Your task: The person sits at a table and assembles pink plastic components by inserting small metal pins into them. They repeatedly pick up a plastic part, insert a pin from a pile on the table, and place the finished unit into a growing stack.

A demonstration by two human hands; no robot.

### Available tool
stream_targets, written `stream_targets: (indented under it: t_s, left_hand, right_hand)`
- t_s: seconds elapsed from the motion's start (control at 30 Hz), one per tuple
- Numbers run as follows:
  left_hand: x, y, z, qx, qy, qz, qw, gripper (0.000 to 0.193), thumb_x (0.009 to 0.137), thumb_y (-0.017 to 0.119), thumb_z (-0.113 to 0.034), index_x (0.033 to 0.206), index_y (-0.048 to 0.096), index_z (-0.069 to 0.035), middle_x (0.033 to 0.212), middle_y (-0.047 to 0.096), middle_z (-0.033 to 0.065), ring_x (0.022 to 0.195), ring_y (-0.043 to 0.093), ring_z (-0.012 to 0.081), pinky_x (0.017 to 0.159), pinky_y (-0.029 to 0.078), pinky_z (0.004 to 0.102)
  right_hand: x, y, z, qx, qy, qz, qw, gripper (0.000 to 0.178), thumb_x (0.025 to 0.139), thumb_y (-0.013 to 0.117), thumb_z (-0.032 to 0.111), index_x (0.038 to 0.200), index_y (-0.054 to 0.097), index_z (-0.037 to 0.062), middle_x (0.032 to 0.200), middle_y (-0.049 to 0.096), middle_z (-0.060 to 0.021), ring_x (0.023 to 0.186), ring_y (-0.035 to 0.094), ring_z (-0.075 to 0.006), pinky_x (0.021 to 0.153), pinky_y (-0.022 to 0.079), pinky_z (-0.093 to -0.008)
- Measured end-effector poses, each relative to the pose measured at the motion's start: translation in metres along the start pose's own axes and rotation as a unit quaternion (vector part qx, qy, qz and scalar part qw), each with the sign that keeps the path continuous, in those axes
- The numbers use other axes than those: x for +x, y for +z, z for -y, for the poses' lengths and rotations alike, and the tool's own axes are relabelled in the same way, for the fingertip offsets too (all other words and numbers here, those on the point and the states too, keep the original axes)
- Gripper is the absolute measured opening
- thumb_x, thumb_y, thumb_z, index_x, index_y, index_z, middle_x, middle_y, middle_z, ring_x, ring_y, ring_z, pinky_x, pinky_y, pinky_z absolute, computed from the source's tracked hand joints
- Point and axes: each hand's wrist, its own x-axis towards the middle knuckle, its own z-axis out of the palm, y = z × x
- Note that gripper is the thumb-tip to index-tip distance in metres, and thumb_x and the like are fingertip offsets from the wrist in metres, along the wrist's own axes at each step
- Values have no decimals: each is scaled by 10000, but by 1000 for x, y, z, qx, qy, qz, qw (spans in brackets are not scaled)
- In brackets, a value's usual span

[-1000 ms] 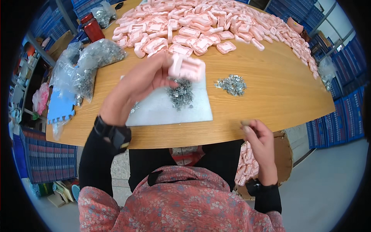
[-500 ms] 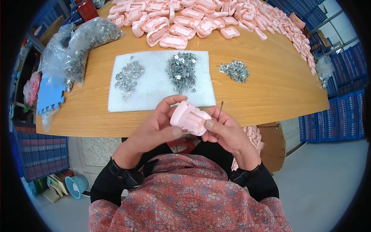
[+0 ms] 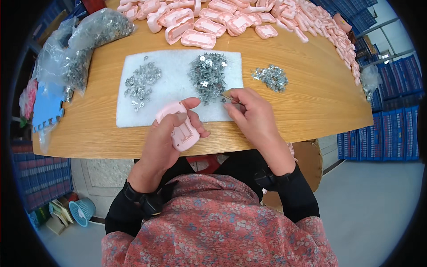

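My left hand [image 3: 161, 135] grips a pale pink plastic housing [image 3: 187, 135], with thumb across its face and fingers behind it. A recessed compartment shows on the housing. Pinched in my right hand [image 3: 255, 115] is a thin, dark, rod-like tool [image 3: 231, 99]; its exact kind is unclear. The tool's tip is at the near right edge of a dense heap of small metal contact pieces [image 3: 207, 79] on a white foam mat [image 3: 175, 62]. A looser group of small metal pieces [image 3: 142, 82] lies on the mat's left side.
Another pile of metal pieces [image 3: 272, 78] lies on the wood table [image 3: 311, 102] right of the mat. Many pink housings [image 3: 199, 39] cover the far side. Plastic bags of metal parts [image 3: 82, 58] and a blue foam tile [image 3: 48, 103] sit at left. Below the table's right is a cardboard box [image 3: 309, 164].
My hands have parted. The left carried the pink housing leftward and turned it; the right let go of the housing and moved up with the tool to the dense metal heap.
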Motion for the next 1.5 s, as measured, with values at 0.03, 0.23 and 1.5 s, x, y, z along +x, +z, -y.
stream_targets:
  t_s: [0.03,0.23,1.5]
  left_hand:
    - [-1,-1,0,4,-1,-2,1000,463,904,511,-199,1298,489,42,888,624,104,846,640,228,829,544,407]
    - [-1,9,-5,36,-23,-18,999,426,917,580,-187,1276,526,38,892,640,93,823,660,219,788,558,365]
    - [20,16,12,-197,-226,82,951,659,1034,240,-555,1368,470,-35,923,640,168,831,664,313,753,590,565]
  right_hand:
    - [3,3,-1,-28,-9,8,1000,161,840,707,107,986,665,56,861,635,-111,717,633,-274,654,508,-353]
    - [7,6,-10,12,38,38,998,141,850,684,104,976,664,45,855,638,-109,726,641,-252,657,508,-349]
    - [-7,-23,14,454,196,155,855,137,983,574,145,969,623,17,737,563,34,658,488,-27,597,382,-186]
